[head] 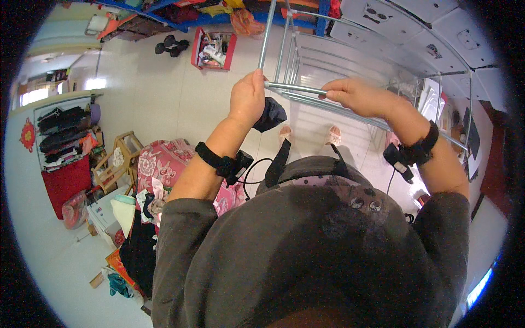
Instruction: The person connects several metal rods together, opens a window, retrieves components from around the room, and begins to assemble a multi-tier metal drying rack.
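A frame of thin metal tubes (pixel 301 67) stands in front of me and reaches toward the upper right. My left hand (pixel 247 97) closes around the near left corner, where a short crosswise metal tube (pixel 297 87) meets a long metal tube (pixel 267 37) running away from me. Fingers hide most of that joint. The other end of the crosswise tube is in my right hand (pixel 361 97), with thumb and fingers wrapped around it. Further parallel tubes show just below and behind. Partly behind my left wrist is a black object (pixel 270 115), its kind unclear.
A red box of loose items (pixel 213 51) and black dumbbells (pixel 172 46) lie on the floor beyond. White cabinet panels with cat drawings (pixel 377 16) stand at upper right. At left are floral cloth (pixel 166 160), a wooden frame (pixel 117 164) and piled clothing (pixel 61 131).
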`<state>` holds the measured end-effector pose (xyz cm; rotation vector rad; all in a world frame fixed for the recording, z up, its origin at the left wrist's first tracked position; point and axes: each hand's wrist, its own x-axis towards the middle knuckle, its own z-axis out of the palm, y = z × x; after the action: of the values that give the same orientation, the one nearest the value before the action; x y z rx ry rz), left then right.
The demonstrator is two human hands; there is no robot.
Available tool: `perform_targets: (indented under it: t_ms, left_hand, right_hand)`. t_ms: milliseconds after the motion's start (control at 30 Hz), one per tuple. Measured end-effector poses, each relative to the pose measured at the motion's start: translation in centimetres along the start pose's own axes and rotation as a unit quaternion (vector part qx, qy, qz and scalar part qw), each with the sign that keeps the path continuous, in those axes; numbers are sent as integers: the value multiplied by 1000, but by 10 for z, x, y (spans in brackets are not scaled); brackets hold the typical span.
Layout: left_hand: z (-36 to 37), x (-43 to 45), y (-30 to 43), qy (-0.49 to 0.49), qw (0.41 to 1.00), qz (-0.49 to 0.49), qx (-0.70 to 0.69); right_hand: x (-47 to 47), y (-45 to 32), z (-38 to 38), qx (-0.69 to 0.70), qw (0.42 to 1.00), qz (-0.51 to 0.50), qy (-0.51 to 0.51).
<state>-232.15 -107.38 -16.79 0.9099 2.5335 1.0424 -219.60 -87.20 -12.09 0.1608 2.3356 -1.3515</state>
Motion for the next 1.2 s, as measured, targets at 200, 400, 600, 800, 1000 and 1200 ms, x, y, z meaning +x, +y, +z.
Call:
perform_targets:
  t_ms: [200, 400, 600, 800, 1000, 1200]
  left_hand:
    - [-3, -3, -3, -10, 999, -41, -21]
    - [4, -3, 6, -4, 999, -28, -21]
    - [20, 18, 22, -31, 997, 40, -50]
    - [27, 11, -4, -81, 989, 116, 46]
    - [-9, -9, 5, 20, 984, -138, -109]
    - [-57, -16, 77, -77, 944, 11, -322]
  right_hand:
    - [2, 8, 21, -33, 997, -63, 38]
    - [-10, -19, 46, -308, 933, 34, 184]
    - [-23, -23, 19, -251, 953, 97, 141]
    - [-18, -2, 19, -150, 983, 85, 70]
    - [-16, 11, 24, -227, 919, -130, 295]
    - [-42, -13, 56, 38, 930, -217, 295]
